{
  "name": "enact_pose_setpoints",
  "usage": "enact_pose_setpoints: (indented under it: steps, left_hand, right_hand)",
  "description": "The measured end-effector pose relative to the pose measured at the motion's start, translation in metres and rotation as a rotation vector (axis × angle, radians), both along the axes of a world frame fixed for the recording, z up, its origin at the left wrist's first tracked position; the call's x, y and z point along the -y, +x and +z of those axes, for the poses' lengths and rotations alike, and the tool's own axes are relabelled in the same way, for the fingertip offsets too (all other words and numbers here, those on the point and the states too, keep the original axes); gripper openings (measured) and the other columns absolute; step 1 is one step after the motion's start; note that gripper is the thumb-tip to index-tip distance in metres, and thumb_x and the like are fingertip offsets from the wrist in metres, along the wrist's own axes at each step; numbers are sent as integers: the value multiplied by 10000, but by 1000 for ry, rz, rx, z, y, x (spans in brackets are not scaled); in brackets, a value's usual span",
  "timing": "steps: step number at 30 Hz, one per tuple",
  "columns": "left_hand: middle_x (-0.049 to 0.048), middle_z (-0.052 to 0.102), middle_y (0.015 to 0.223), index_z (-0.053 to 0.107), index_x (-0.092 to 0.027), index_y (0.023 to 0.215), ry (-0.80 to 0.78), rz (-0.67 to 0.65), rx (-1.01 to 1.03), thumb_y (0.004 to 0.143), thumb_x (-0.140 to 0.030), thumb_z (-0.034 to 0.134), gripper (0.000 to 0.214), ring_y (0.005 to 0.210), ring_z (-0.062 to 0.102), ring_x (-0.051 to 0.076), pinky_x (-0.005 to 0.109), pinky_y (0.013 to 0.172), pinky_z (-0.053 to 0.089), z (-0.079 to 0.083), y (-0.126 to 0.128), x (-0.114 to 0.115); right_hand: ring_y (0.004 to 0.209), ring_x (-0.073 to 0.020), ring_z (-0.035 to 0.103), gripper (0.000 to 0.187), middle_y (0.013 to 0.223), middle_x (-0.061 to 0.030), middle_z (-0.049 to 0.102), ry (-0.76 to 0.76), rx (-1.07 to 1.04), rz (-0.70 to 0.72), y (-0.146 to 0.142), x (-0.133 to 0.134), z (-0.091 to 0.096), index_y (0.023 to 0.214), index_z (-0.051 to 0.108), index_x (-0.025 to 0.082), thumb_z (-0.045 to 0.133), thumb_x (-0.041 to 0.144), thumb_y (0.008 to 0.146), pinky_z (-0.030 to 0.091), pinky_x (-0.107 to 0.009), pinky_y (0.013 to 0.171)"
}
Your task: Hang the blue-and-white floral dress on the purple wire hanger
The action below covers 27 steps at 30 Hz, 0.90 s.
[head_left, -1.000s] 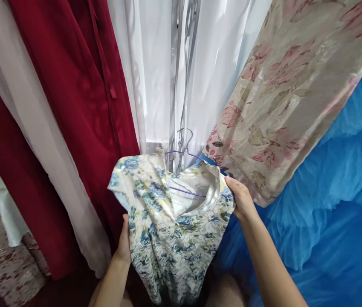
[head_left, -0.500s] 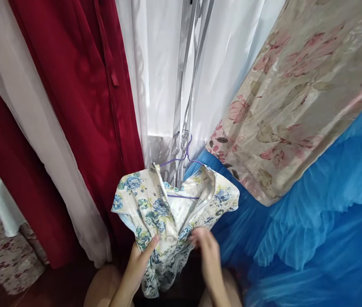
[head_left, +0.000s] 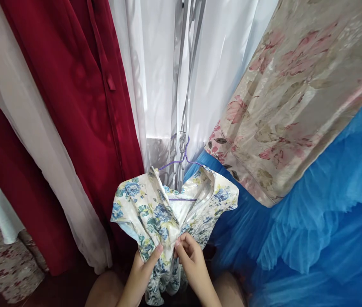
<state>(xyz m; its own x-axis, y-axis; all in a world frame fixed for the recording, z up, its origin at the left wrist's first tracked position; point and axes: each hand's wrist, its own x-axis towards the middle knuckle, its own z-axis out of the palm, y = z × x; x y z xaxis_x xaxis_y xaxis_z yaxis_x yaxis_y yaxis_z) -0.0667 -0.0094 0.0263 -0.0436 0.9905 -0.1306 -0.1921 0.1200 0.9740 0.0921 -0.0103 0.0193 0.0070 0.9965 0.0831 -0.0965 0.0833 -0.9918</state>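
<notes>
A floral dress (head_left: 160, 209) in white, blue and yellow hangs from a purple wire hanger (head_left: 185, 160) in the middle of the head view. Its wrapped V neckline lies open, showing a pale lining and the hanger's lower bar. My left hand (head_left: 142, 266) grips the dress at the left of the waist, thumb in front and fingers hidden behind the cloth. At the lower end of the V, my right hand (head_left: 191, 258) pinches the fabric between thumb and fingers. Below both hands the gathered skirt hangs partly in shadow.
Red cloth (head_left: 81, 85) and a pale sheer panel (head_left: 40, 115) hang at left. Behind the hanger are white fabric (head_left: 157, 85) and silver straps (head_left: 181, 98). At right hang a beige rose-print garment (head_left: 283, 111) and blue tulle (head_left: 299, 226). My knees flank the dress.
My right hand has moved left and slightly down from the right side of the bodice, now pinching the cloth at the neckline's lower end. My left hand keeps its hold.
</notes>
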Motion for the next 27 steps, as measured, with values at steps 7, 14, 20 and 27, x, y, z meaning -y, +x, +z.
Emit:
enact_pose_setpoints:
  steps: [7, 14, 20, 27]
  left_hand:
    - [97, 751, 1171, 752, -215, 1072, -22, 28, 4, 647, -557, 831, 551, 1269, 598, 363, 440, 1105, 464, 0, 14, -1]
    - [96, 737, 1202, 718, -227, 1178, -16, -9, -18, 706, -554, 795, 579, 1285, 584, 365, 451, 1116, 454, -1, 17, 4]
    - [110, 700, 1201, 636, -299, 1112, 145, 315, -310, 685, -569, 780, 526, 1210, 611, 422, 544, 1069, 468, -25, -18, -13]
    - [106, 696, 1118, 663, -329, 1067, 358, -73, -463, 798, -357, 690, 271, 1106, 647, 337, 441, 983, 500, -28, 45, 8]
  right_hand:
    - [500, -128, 440, 384, 543, 44, 523, -53, -36, -53, 9, 1, -1, 776, 510, 211, 601, 557, 915, 325, -243, 523]
    - [461, -111, 365, 371, 502, 66, 444, -24, -21, -27, 25, 4, 5, 709, 468, 224, 556, 506, 934, 278, -242, 491]
    - [421, -105, 384, 353, 443, 53, 488, -48, -37, -100, 47, 8, 1, 658, 521, 208, 646, 474, 855, 287, -239, 480]
    - [357, -96, 446, 268, 420, 34, 570, -193, -110, 84, 29, 17, 5, 695, 571, 184, 660, 406, 817, 308, -209, 430]
